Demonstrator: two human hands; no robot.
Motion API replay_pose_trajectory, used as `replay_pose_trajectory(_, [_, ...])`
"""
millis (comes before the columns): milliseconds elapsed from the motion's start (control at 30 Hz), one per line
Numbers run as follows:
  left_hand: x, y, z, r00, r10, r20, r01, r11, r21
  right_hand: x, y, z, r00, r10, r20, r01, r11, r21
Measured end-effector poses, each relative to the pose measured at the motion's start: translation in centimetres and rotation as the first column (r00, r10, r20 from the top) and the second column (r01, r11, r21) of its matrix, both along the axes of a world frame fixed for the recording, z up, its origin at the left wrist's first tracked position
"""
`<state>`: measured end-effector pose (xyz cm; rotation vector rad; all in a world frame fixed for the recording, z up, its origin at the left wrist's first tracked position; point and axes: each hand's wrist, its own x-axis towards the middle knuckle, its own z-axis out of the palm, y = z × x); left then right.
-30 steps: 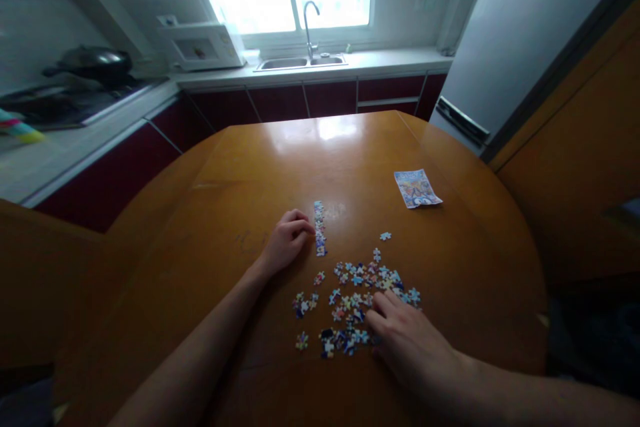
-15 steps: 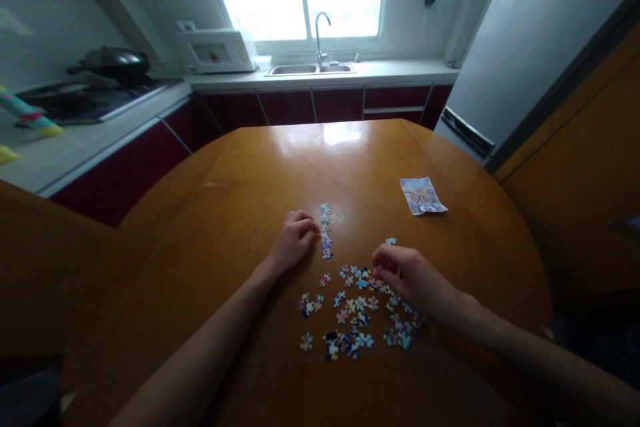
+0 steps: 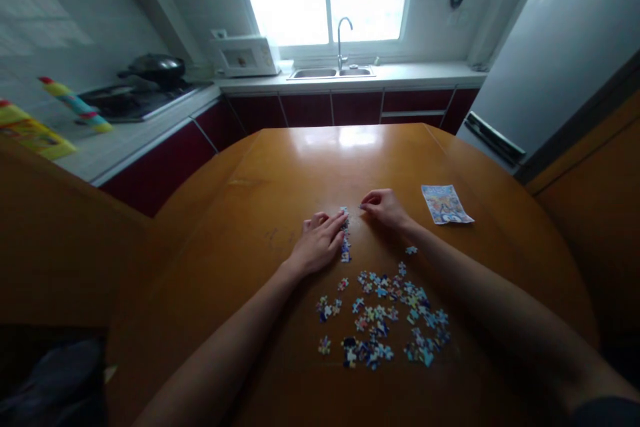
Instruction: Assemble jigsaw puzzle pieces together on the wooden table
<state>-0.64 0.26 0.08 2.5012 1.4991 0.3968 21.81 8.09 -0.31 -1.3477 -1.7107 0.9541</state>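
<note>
A narrow strip of joined jigsaw pieces (image 3: 346, 250) lies on the wooden table, running away from me. My left hand (image 3: 320, 238) rests on it from the left, fingers stretched out over its upper part and covering some of it. Just right of the strip's far end, my right hand (image 3: 383, 207) pinches a small jigsaw piece (image 3: 362, 206) between thumb and fingertips, apart from the strip. Nearer to me, many loose jigsaw pieces (image 3: 375, 315) are spread in clusters. One single light-blue piece (image 3: 411, 250) lies below my right forearm.
A creased picture sheet (image 3: 447, 204) lies on the table (image 3: 280, 167) to the right. Beyond the table are a counter with a sink (image 3: 315, 73), a microwave (image 3: 245, 57) and a pan (image 3: 157, 68) on the stove. Bottles (image 3: 75, 105) stand at far left; a fridge (image 3: 520, 73) is at right.
My right hand has moved from the loose pieces up beside the strip's far end, holding a piece. My left hand has shifted onto the strip. The camera view has turned slightly left.
</note>
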Motion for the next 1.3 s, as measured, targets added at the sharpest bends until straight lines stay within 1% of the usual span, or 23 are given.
replay_pose_trajectory(100, [0.2, -0.2, 0.2, 1.0, 0.006, -0.019, -0.006, 1.0, -0.008, -1.0, 1.2, -0.3, 0.999, -0.003, 0.049, 0.003, 1.0, 0.002])
replay_pose_trajectory(200, [0.3, -0.3, 0.2, 1.0, 0.015, -0.018, -0.015, 1.0, -0.006, -2.0, 1.8, -0.2, 0.995, -0.008, 0.103, 0.009, 1.0, -0.011])
replay_pose_trajectory(367, [0.2, -0.3, 0.0, 1.0, 0.0, 0.031, -0.001, 1.0, 0.011, -3.1, 1.8, 0.1, 0.983, 0.001, 0.184, 0.007, 0.999, -0.045])
replay_pose_trajectory(667, [0.3, -0.2, -0.2, 0.998, -0.003, 0.065, 0.002, 1.0, 0.013, -3.9, 1.7, 1.0, 0.941, -0.021, 0.337, 0.049, 0.996, -0.076])
replay_pose_trajectory(833, [0.5, -0.1, -0.1, 0.999, 0.014, 0.048, -0.014, 1.0, 0.014, -4.0, 1.8, 1.0, 0.928, -0.01, 0.373, 0.048, 0.994, -0.093])
replay_pose_trajectory(1100, [0.7, 0.0, 0.1, 0.999, 0.027, 0.037, -0.027, 0.999, 0.024, -4.3, 2.5, 1.5, 0.914, 0.008, 0.406, 0.063, 0.985, -0.161])
replay_pose_trajectory(1200, [0.9, 0.5, 0.6, 0.999, 0.024, 0.03, -0.024, 0.999, 0.022, -4.5, 2.6, 1.6, 0.912, -0.007, 0.409, 0.084, 0.982, -0.17])
replay_pose_trajectory(1300, [1.1, 1.5, 1.0, 0.999, -0.02, 0.037, 0.019, 0.999, 0.034, -4.5, 2.7, 1.6, 0.911, -0.012, 0.412, 0.093, 0.979, -0.179])
